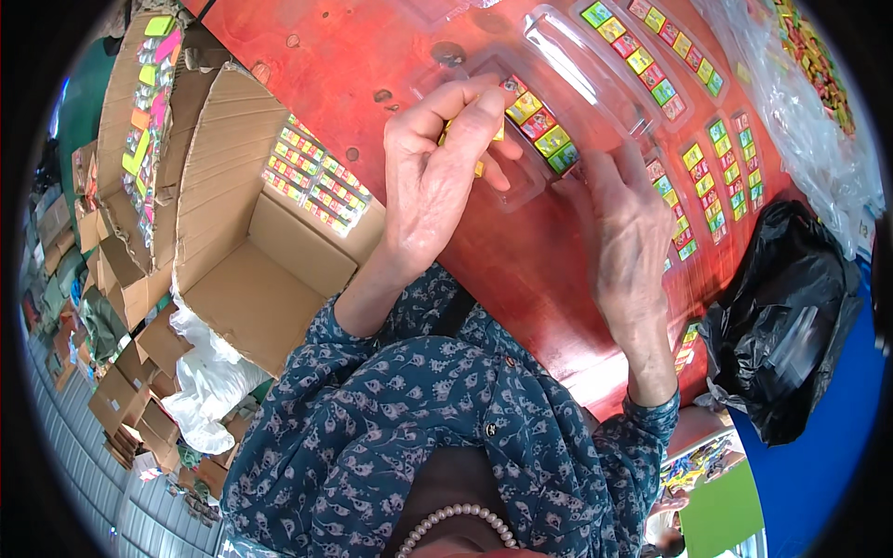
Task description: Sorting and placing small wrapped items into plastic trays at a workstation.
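My left hand (435, 172) is raised over the red table, its fingers curled round several small yellow-wrapped pieces (499, 130), mostly hidden by the fingers. Just beside it lies a clear plastic tray (532, 197) with a row of small square pieces (538, 124) in red, yellow and green. My right hand (625, 232) reaches to the near end of that row. Motion blurs its fingertips, so whether they pinch anything is unclear. Farther off, a clear tray (572, 70) shows no pieces in its long hollow.
More filled strips (704, 191) lie on the red table (326, 56) to the right. A clear bag of small colourful pieces (814, 70) is at the far right, above a black plastic bag (781, 316). An open cardboard box (246, 298) at left holds packed strips (318, 181).
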Available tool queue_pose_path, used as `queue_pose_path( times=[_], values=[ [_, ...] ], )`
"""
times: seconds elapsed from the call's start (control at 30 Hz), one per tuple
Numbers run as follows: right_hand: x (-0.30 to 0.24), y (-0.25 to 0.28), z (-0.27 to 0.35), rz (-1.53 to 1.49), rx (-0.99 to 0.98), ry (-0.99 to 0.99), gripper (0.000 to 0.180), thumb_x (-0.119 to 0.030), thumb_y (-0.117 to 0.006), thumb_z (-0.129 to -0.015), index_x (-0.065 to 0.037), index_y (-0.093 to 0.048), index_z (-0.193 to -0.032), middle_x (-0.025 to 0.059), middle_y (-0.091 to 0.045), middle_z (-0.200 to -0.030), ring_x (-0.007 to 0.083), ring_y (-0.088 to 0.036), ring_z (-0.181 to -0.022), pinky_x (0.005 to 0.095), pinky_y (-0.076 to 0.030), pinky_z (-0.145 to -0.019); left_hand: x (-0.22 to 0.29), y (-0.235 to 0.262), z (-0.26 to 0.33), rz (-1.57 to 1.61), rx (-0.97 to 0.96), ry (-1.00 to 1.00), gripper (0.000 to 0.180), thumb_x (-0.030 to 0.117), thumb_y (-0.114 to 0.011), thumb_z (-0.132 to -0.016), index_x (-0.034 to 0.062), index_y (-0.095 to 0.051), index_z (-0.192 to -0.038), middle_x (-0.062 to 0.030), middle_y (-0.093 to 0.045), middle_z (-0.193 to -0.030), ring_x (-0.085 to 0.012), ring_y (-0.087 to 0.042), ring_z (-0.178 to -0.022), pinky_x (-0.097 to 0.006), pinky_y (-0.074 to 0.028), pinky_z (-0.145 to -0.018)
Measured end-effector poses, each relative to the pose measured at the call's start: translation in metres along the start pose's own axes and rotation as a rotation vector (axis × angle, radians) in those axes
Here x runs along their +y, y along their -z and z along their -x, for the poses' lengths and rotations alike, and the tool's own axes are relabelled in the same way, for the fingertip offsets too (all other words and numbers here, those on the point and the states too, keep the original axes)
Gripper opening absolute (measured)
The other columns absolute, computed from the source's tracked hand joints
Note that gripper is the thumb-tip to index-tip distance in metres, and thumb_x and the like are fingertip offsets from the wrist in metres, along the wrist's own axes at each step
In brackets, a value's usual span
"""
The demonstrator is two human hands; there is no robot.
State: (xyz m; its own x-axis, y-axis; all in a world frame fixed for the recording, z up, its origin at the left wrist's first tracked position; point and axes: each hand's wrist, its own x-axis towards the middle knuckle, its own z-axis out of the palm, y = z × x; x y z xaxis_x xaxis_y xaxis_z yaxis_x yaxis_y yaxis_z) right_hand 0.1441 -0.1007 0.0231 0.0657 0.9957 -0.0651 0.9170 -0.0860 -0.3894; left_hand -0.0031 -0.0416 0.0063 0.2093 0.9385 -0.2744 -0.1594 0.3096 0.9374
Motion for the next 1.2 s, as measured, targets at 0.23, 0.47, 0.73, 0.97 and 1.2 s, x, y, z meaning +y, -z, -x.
queue_pose_path(
  times=[0.23, 0.47, 0.73, 0.97, 1.2],
  values=[
    [0.008, -0.01, 0.0, -0.164, 0.104, 0.026, 0.017, -0.009, -0.067, -0.072, -0.001, -0.053, -0.073, 0.0126, -0.049, -0.074, 0.0319, -0.057, -0.062, 0.0389, -0.044, -0.05, -0.001, 0.004, -0.001, -0.003, 0.024, -0.002, 0.034, 0.021, -0.052, -0.09, -0.0096, -0.059, -0.101, -0.0086, -0.06, -0.082, -0.0112, -0.058, -0.063, -0.021, -0.045, -0.047],
    [0.021, -0.022, 0.009, -0.281, 0.177, 0.036, 0.01, -0.006, -0.067, -0.074, -0.001, -0.062, -0.081, 0.01, -0.051, -0.072, 0.0268, -0.057, -0.062, 0.0349, -0.045, -0.053, -0.001, 0.007, -0.005, -0.028, -0.001, -0.02, 0.033, 0.022, -0.052, -0.09, -0.0084, -0.059, -0.1, -0.0077, -0.06, -0.082, -0.0126, -0.059, -0.063, -0.022, -0.046, -0.048],
    [0.04, 0.009, -0.003, -1.254, -0.014, -0.459, 0.043, -0.032, -0.036, -0.097, 0.004, -0.058, -0.108, 0.0068, -0.06, -0.088, 0.0125, -0.055, -0.076, 0.0254, -0.043, -0.065, 0.002, 0.022, -0.011, 0.245, -0.083, 0.106, 0.037, 0.025, -0.042, -0.093, -0.0075, -0.058, -0.101, -0.0172, -0.062, -0.099, -0.0212, -0.064, -0.074, -0.027, -0.052, -0.059],
    [0.039, 0.012, -0.014, -1.599, -0.161, -0.487, 0.039, -0.025, -0.036, -0.097, 0.005, -0.051, -0.115, 0.0125, -0.059, -0.104, 0.0174, -0.058, -0.088, 0.0297, -0.046, -0.075, 0.009, 0.03, -0.017, 0.713, -0.201, 0.464, 0.046, 0.028, -0.036, -0.093, -0.0104, -0.049, -0.114, -0.029, -0.053, -0.114, -0.0375, -0.055, -0.105, -0.038, -0.049, -0.087],
    [0.002, 0.017, -0.028, -1.169, -0.058, -0.286, 0.022, -0.015, -0.056, -0.088, 0.005, -0.061, -0.097, 0.0036, -0.063, -0.08, 0.0072, -0.055, -0.067, 0.0218, -0.046, -0.061, 0.009, 0.034, -0.016, 0.87, -0.202, 0.482, 0.046, 0.026, -0.036, -0.092, -0.0113, -0.045, -0.119, -0.0294, -0.048, -0.121, -0.0401, -0.049, -0.112, -0.044, -0.044, -0.094]
  ],
)
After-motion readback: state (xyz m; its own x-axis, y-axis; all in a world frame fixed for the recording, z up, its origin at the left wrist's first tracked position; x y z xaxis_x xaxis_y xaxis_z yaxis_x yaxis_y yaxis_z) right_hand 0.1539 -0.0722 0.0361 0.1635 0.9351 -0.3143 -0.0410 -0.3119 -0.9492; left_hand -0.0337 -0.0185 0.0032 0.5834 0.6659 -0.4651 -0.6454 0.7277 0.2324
